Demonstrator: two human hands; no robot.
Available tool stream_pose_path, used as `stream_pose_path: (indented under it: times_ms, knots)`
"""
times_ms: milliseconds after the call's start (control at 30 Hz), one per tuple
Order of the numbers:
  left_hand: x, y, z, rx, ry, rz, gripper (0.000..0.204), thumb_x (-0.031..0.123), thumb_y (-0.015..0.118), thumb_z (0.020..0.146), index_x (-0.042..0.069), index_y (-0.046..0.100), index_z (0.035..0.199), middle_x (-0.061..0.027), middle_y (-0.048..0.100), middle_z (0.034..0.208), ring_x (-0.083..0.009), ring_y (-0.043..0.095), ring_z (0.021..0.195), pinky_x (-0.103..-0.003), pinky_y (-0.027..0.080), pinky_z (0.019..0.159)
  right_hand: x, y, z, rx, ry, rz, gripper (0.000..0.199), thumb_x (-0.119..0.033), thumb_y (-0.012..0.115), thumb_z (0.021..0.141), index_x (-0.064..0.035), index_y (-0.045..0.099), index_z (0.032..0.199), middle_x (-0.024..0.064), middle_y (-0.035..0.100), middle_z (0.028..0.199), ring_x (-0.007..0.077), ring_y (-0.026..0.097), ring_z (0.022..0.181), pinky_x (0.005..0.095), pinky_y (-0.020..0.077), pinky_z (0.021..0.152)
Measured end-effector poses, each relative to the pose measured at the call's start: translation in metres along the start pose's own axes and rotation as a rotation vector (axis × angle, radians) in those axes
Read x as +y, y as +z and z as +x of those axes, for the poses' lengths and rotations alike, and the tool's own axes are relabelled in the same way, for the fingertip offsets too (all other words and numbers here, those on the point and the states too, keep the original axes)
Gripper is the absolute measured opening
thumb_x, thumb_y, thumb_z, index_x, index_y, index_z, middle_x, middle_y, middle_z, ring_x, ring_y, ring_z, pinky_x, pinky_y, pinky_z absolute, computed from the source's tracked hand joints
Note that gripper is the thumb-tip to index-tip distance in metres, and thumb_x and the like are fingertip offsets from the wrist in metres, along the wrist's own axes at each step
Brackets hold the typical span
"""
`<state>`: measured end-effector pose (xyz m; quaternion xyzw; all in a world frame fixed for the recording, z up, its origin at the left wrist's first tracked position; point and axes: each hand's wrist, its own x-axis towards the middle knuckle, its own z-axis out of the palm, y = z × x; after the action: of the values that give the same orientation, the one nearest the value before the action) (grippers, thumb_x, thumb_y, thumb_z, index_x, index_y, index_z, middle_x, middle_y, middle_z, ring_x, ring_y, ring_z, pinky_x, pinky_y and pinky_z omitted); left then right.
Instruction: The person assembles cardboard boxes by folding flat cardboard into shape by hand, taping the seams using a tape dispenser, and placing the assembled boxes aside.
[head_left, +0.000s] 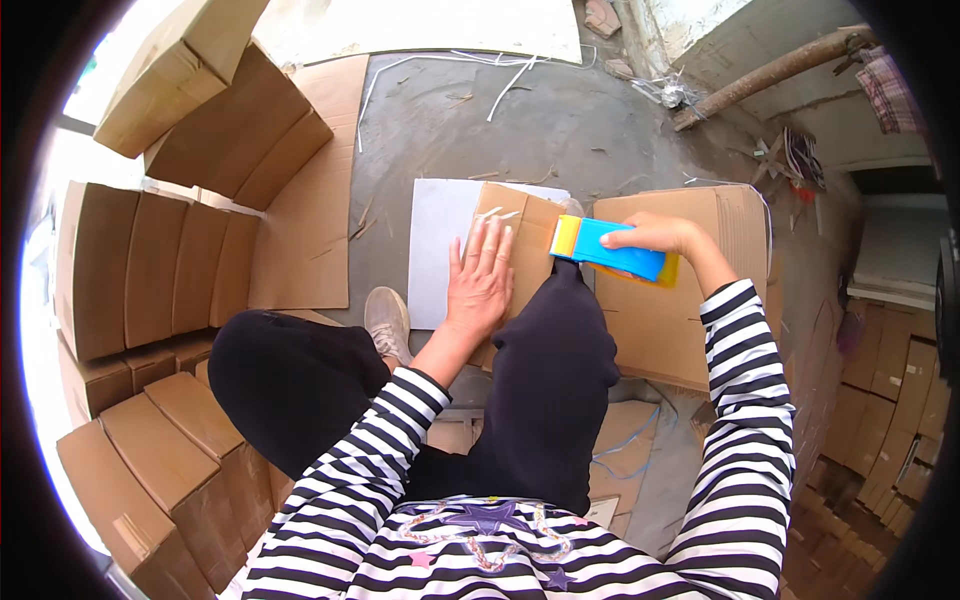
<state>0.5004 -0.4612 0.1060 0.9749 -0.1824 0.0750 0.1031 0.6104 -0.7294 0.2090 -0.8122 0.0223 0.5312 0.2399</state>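
Tape dispenser (625, 250) at the carton's (532, 215) right edge

My right hand (660, 238) is gripping the blue-and-yellow tape dispenser, thumb lying along its top. Its long axis is running roughly left to right, the yellow end pointing left at the carton's edge; whether they are touching, I can't quite tell. My left hand (482, 280) is resting flat on the carton, left of the dispenser, fingers slightly spread and gripping nothing. A white sheet (432, 250) is showing beneath. My left hand and right leg (555, 350) are hiding the carton's near part; the pale slips (492, 213) by my left fingertips are defying identification.
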Motion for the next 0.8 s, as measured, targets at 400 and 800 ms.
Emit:
stream_pose_path:
  times_ms: [400, 800]
  knots:
    - [0.003, 0.011, 0.033, 0.02, -0.259, -0.11, 0.07, 0.043, 0.043, 0.088, -0.001, 0.026, 0.139, -0.0178, 0.023, 0.146, -0.0301, 0.017, 0.137, -0.045, 0.009, 0.11, 0.005, 0.007, 0.002, 0.012, 0.018, 0.016, 0.078, -0.061, 0.058, 0.07, 0.0038, 0.058, 0.113, 0.0182, 0.061, 0.109, 0.0259, 0.06, 0.095, 0.0327, 0.0452, 0.083]
    - [0.003, -0.009, 0.046, -0.157, 0.215, -0.125, 0.063, 0.037, 0.045, 0.087, 0.003, 0.031, 0.138, -0.014, 0.027, 0.145, -0.0266, 0.02, 0.137, -0.044, 0.008, 0.111, 0.053, 0.02, 0.022, 0.008, -0.211, 0.067, 0.075, -0.061, 0.055, 0.074, 0.0042, 0.057, 0.111, 0.018, 0.062, 0.103, 0.0243, 0.059, 0.093, 0.0335, 0.0462, 0.08]
